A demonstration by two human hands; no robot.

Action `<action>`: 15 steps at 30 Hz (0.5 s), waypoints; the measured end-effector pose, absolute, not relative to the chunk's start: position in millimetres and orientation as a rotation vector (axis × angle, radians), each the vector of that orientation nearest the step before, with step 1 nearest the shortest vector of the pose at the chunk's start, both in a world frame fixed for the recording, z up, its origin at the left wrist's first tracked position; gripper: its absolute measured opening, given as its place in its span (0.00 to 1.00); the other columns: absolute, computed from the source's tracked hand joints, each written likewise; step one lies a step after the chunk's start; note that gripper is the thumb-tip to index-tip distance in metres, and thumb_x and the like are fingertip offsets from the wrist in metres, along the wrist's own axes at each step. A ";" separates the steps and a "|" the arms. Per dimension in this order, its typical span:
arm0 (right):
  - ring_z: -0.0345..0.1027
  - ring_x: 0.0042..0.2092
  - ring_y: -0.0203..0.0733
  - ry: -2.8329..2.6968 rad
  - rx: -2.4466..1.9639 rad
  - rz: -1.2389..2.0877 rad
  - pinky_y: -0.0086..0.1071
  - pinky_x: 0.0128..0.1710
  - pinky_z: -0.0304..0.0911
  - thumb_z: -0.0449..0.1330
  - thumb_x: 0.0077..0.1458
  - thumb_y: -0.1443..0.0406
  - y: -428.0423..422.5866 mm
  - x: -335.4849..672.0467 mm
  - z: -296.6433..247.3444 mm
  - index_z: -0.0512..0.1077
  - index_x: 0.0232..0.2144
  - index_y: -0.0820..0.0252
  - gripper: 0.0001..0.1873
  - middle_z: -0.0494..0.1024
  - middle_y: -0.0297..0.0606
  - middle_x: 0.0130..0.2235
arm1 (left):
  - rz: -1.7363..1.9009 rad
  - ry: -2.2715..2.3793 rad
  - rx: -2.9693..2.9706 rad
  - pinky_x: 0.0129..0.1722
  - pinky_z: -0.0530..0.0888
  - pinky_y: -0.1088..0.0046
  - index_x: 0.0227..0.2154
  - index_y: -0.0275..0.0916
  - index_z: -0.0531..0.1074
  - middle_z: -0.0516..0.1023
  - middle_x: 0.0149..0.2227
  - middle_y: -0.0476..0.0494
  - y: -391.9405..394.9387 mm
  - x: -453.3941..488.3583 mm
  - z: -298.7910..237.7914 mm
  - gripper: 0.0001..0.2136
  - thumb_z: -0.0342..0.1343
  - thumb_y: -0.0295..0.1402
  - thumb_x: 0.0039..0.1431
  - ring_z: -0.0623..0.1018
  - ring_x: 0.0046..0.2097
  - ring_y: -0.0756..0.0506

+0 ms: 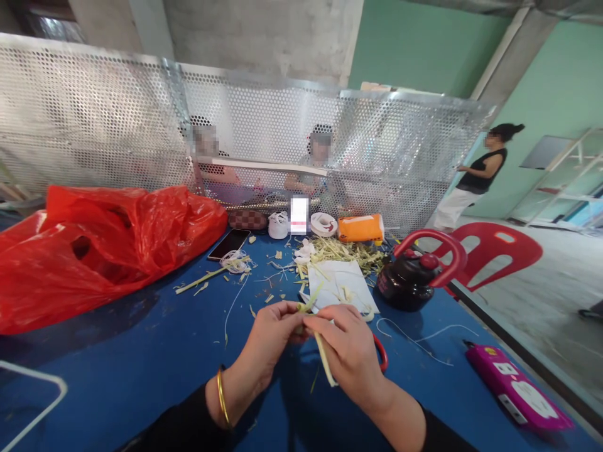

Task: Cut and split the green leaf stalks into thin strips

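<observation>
Both my hands meet over the blue table (179, 351), fingers pinched round a pale green plant strip (325, 361). My left hand (273, 333), with a gold bangle at the wrist, grips its upper end, where a thin green tip sticks out. My right hand (351, 345) closes on the strip just below, and the lower end hangs beneath that palm. A red loop handle (380, 353) shows partly behind my right hand; the rest of it is hidden. Just beyond my fingers lies a white paper sheet (346, 285) with plant scraps on it.
A red plastic bag (117, 238) covers the left; a phone (229, 244) lies beside white string (235, 260). Behind the paper are trimmings (362, 251) and an orange packet (361, 228). A black kettle (407, 279) and purple packet (516, 386) stand right. A perforated metal screen (264, 119) closes the back.
</observation>
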State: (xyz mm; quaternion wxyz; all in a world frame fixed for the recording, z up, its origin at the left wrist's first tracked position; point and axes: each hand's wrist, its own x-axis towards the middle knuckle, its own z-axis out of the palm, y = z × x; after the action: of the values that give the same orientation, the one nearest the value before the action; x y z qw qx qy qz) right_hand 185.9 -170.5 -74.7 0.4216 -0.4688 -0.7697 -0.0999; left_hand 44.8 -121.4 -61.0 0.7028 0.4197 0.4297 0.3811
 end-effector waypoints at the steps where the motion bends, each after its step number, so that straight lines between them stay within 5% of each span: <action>1: 0.69 0.36 0.41 -1.889 -1.172 -0.255 0.36 0.38 0.63 0.53 0.59 0.71 -169.8 186.9 -74.3 0.75 0.38 0.57 0.12 0.76 0.39 0.34 | 0.832 0.945 0.974 0.29 0.72 0.76 0.25 0.34 0.75 0.76 0.23 0.47 -122.3 45.2 -60.6 0.07 0.63 0.30 0.41 0.75 0.25 0.51; 6: 0.69 0.41 0.43 -1.745 -1.243 -0.042 0.38 0.43 0.62 0.55 0.57 0.71 -163.5 191.6 -78.1 0.72 0.32 0.57 0.07 0.77 0.38 0.37 | 0.741 0.899 1.153 0.30 0.71 0.76 0.26 0.34 0.77 0.79 0.25 0.43 -124.3 45.0 -60.2 0.06 0.60 0.30 0.44 0.76 0.27 0.50; 15: 0.68 0.34 0.41 -1.633 -1.367 0.228 0.31 0.34 0.61 0.58 0.56 0.67 -160.8 192.8 -80.6 0.71 0.28 0.58 0.05 0.74 0.35 0.29 | 0.668 0.844 1.163 0.29 0.71 0.76 0.28 0.35 0.78 0.79 0.24 0.43 -123.0 44.9 -60.4 0.06 0.60 0.30 0.45 0.75 0.25 0.50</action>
State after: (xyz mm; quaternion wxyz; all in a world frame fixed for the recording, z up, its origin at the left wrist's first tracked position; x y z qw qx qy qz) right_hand 192.8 -160.8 -80.6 0.4793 -0.5600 -0.6693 0.0932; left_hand 44.9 -123.0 -60.4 0.7021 0.5227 0.3793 0.3000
